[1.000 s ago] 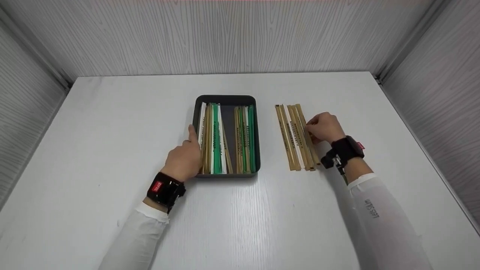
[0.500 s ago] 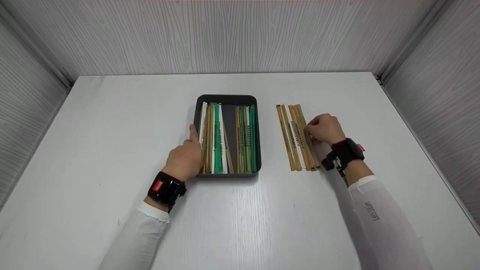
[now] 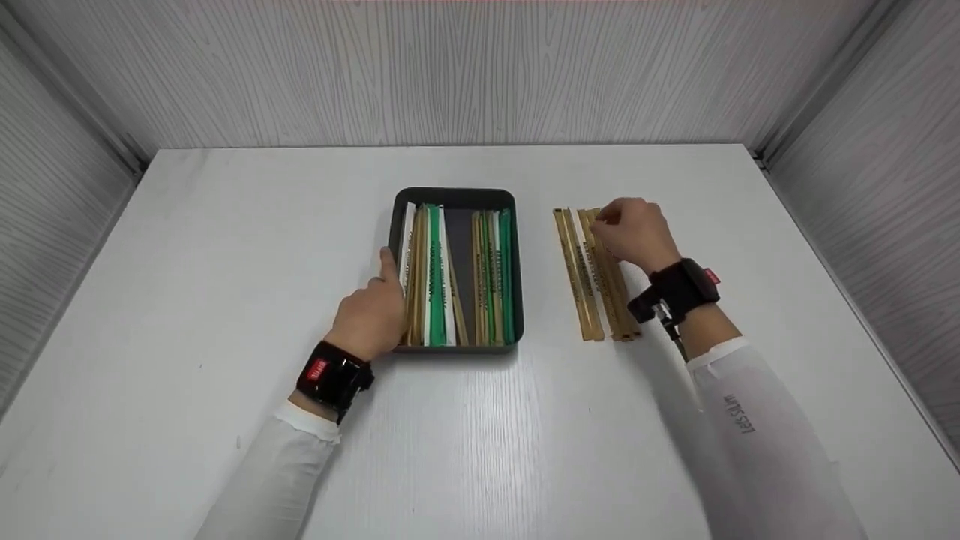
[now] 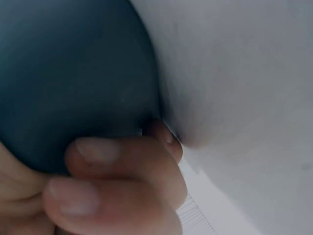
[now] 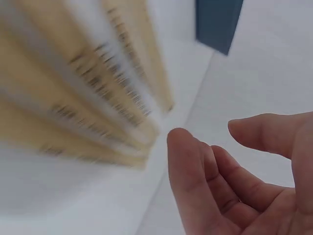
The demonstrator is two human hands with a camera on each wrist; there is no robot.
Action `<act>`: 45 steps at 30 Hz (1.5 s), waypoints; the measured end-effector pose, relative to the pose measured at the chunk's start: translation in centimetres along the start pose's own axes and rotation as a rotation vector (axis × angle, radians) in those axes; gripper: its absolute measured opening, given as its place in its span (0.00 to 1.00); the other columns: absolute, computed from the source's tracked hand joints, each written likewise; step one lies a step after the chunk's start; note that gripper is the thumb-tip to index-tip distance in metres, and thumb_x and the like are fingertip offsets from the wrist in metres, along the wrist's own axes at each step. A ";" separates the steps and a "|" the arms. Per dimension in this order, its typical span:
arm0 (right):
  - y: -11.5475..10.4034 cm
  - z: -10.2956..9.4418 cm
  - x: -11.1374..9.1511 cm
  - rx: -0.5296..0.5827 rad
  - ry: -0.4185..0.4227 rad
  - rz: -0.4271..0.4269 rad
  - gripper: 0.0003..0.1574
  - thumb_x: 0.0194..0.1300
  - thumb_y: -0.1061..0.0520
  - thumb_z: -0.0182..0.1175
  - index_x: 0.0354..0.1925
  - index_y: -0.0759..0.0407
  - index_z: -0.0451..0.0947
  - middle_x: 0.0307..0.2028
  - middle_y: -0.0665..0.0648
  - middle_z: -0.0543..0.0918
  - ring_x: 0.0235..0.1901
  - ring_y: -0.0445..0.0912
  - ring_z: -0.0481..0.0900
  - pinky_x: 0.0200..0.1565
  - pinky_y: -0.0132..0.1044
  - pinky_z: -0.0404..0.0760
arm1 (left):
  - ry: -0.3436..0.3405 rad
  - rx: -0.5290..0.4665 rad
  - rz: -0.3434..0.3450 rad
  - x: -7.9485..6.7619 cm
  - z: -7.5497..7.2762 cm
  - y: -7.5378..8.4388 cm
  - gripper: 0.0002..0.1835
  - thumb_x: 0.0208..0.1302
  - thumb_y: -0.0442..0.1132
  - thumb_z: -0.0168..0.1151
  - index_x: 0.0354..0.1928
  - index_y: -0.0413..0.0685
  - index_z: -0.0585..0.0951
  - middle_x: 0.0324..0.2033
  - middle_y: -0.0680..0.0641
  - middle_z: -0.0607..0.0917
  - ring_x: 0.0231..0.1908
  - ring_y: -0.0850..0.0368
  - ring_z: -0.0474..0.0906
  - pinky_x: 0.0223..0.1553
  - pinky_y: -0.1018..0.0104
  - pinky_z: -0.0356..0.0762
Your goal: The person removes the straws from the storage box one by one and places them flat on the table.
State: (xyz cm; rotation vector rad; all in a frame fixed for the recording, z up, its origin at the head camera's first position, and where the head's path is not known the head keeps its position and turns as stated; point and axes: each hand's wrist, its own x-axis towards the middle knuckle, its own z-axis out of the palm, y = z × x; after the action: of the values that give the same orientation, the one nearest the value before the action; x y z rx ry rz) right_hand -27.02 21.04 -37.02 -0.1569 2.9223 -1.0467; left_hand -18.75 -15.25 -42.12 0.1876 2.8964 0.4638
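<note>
My left hand (image 3: 367,319) grips the left wall of a dark grey tray (image 3: 454,197), its index finger laid along that side. The left wrist view shows curled fingers (image 4: 132,166) against the tray's outer wall (image 4: 83,73). Inside the tray stand two groups of long, thin paper-wrapped sticks, white, brown and green (image 3: 435,277). To its right lies a fanned row of brown and white wrapped sticks (image 3: 574,274). My right hand (image 3: 637,232) hovers over the upper right end of this row. Its thumb and index finger are apart, with nothing between them in the right wrist view.
The white table (image 3: 465,435) extends around the tray and the row. A grey wood-grain panel (image 3: 450,75) rises behind it, with similar panels on the left and right sides.
My right hand has moved up and slightly left, from the right side of the row to above its upper end. My left hand and the tray stay in place.
</note>
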 end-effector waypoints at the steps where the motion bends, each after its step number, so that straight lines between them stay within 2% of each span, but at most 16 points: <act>1: -0.9 0.3 0.1 -0.005 0.004 -0.021 0.21 0.74 0.55 0.58 0.53 0.70 0.83 0.44 0.68 0.85 0.31 0.51 0.85 0.28 0.33 0.81 | -0.003 0.000 -0.004 0.0 0.0 0.0 0.46 0.70 0.28 0.50 0.78 0.24 0.34 0.51 0.23 0.81 0.32 0.37 0.83 0.32 0.45 0.82; 6: -5.6 2.3 0.4 0.005 -0.010 -0.090 0.19 0.74 0.54 0.59 0.53 0.67 0.84 0.43 0.63 0.86 0.28 0.48 0.84 0.27 0.30 0.80 | -0.017 -0.003 -0.020 0.2 0.0 -0.1 0.47 0.70 0.28 0.51 0.79 0.26 0.33 0.53 0.23 0.80 0.30 0.39 0.82 0.31 0.47 0.81; 11: -9.2 5.1 0.5 0.006 -0.045 -0.147 0.19 0.74 0.55 0.58 0.55 0.65 0.83 0.43 0.60 0.85 0.26 0.46 0.83 0.28 0.34 0.80 | -0.020 0.005 -0.011 0.2 0.0 0.0 0.49 0.68 0.27 0.54 0.79 0.25 0.33 0.51 0.24 0.81 0.27 0.43 0.80 0.27 0.51 0.79; 17: -11.4 8.5 0.9 -0.042 -0.096 -0.191 0.20 0.74 0.60 0.56 0.58 0.68 0.82 0.48 0.65 0.86 0.37 0.52 0.82 0.42 0.45 0.80 | -0.012 0.021 0.006 0.1 -0.1 0.3 0.49 0.67 0.27 0.55 0.78 0.24 0.34 0.48 0.24 0.81 0.24 0.44 0.79 0.24 0.52 0.78; 22: -12.1 10.7 1.3 -0.097 -0.144 -0.170 0.21 0.72 0.63 0.56 0.60 0.70 0.80 0.50 0.66 0.86 0.38 0.53 0.84 0.44 0.45 0.81 | -0.005 0.016 0.007 -0.1 -0.3 0.2 0.49 0.67 0.27 0.54 0.78 0.24 0.34 0.47 0.25 0.82 0.25 0.43 0.79 0.24 0.51 0.78; 25: -12.4 11.7 1.4 -0.152 -0.149 -0.169 0.08 0.69 0.66 0.56 0.36 0.65 0.82 0.31 0.60 0.82 0.26 0.48 0.76 0.32 0.40 0.75 | -0.004 0.011 0.002 -0.1 -0.3 0.1 0.48 0.67 0.27 0.54 0.78 0.24 0.34 0.46 0.25 0.82 0.25 0.43 0.78 0.24 0.52 0.77; 27: -12.6 12.3 1.5 -0.187 -0.138 -0.176 0.16 0.67 0.67 0.56 0.22 0.59 0.72 0.21 0.53 0.73 0.21 0.45 0.69 0.26 0.38 0.70 | -0.008 0.008 -0.002 -0.1 -0.2 0.0 0.49 0.68 0.27 0.54 0.79 0.25 0.34 0.47 0.25 0.82 0.25 0.44 0.78 0.24 0.52 0.77; 29: -12.7 12.7 1.5 -0.216 -0.137 -0.171 0.23 0.66 0.67 0.57 0.18 0.54 0.60 0.17 0.50 0.63 0.18 0.44 0.65 0.23 0.37 0.65 | -0.011 0.007 -0.001 -0.1 -0.2 0.0 0.48 0.68 0.27 0.53 0.79 0.25 0.34 0.48 0.25 0.81 0.25 0.43 0.79 0.24 0.52 0.77; 30: -12.8 12.9 1.5 -0.228 -0.138 -0.167 0.23 0.66 0.67 0.57 0.18 0.54 0.62 0.16 0.49 0.65 0.18 0.44 0.67 0.22 0.37 0.66 | -0.014 0.006 -0.003 -0.2 -0.2 0.0 0.48 0.68 0.27 0.53 0.79 0.25 0.34 0.48 0.25 0.81 0.25 0.43 0.79 0.24 0.52 0.78; 32: -12.9 13.2 1.5 -0.253 -0.142 -0.162 0.15 0.65 0.68 0.58 0.22 0.59 0.72 0.18 0.52 0.73 0.20 0.45 0.71 0.23 0.38 0.70 | -0.015 0.006 -0.005 -0.2 -0.2 0.0 0.48 0.68 0.26 0.53 0.79 0.25 0.34 0.48 0.25 0.81 0.25 0.43 0.79 0.25 0.51 0.78; 33: -12.9 13.3 1.5 -0.270 -0.148 -0.163 0.07 0.65 0.69 0.58 0.29 0.63 0.78 0.22 0.56 0.78 0.22 0.47 0.75 0.24 0.38 0.73 | -0.016 0.007 -0.007 -0.2 -0.2 0.0 0.48 0.67 0.26 0.53 0.79 0.25 0.34 0.48 0.25 0.81 0.25 0.43 0.79 0.25 0.51 0.78; 34: -13.0 13.5 1.4 -0.286 -0.157 -0.165 0.06 0.66 0.69 0.58 0.38 0.67 0.82 0.27 0.59 0.82 0.24 0.48 0.78 0.26 0.40 0.76 | -0.016 0.007 -0.010 -0.2 -0.2 0.0 0.48 0.67 0.26 0.53 0.79 0.25 0.34 0.48 0.25 0.81 0.25 0.43 0.79 0.26 0.51 0.78; 37: -13.1 13.8 1.4 -0.325 -0.172 -0.180 0.25 0.66 0.70 0.58 0.62 0.75 0.77 0.45 0.70 0.86 0.35 0.55 0.85 0.34 0.44 0.83 | -0.016 0.010 -0.010 -0.1 -0.1 0.1 0.49 0.68 0.27 0.54 0.79 0.26 0.34 0.48 0.25 0.81 0.25 0.43 0.79 0.26 0.51 0.78; 39: -13.1 13.9 1.3 -0.348 -0.177 -0.180 0.33 0.67 0.70 0.58 0.69 0.77 0.69 0.55 0.73 0.82 0.43 0.58 0.85 0.41 0.46 0.86 | -0.016 0.015 -0.005 -0.1 -0.1 0.1 0.48 0.68 0.27 0.54 0.79 0.25 0.34 0.47 0.25 0.82 0.25 0.44 0.79 0.25 0.52 0.78; 43: -13.0 14.0 1.4 -0.344 -0.179 -0.163 0.39 0.68 0.69 0.57 0.74 0.78 0.60 0.56 0.75 0.80 0.45 0.60 0.85 0.44 0.48 0.86 | -0.020 0.027 0.003 -0.1 -0.2 0.2 0.48 0.68 0.26 0.54 0.78 0.24 0.34 0.47 0.26 0.82 0.23 0.46 0.78 0.22 0.54 0.76; 45: -13.0 14.1 1.4 -0.349 -0.187 -0.167 0.38 0.68 0.69 0.57 0.73 0.76 0.62 0.53 0.73 0.82 0.43 0.59 0.86 0.42 0.48 0.86 | -0.024 0.027 0.001 -0.1 -0.3 0.2 0.48 0.68 0.26 0.54 0.78 0.24 0.33 0.47 0.26 0.82 0.23 0.46 0.78 0.22 0.55 0.76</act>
State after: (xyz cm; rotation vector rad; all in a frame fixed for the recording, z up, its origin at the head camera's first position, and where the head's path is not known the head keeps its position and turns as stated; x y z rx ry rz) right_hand -26.41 2.01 -39.63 -0.4859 2.9270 -0.4907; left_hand -18.67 -15.20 -41.78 0.1971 2.8807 0.4192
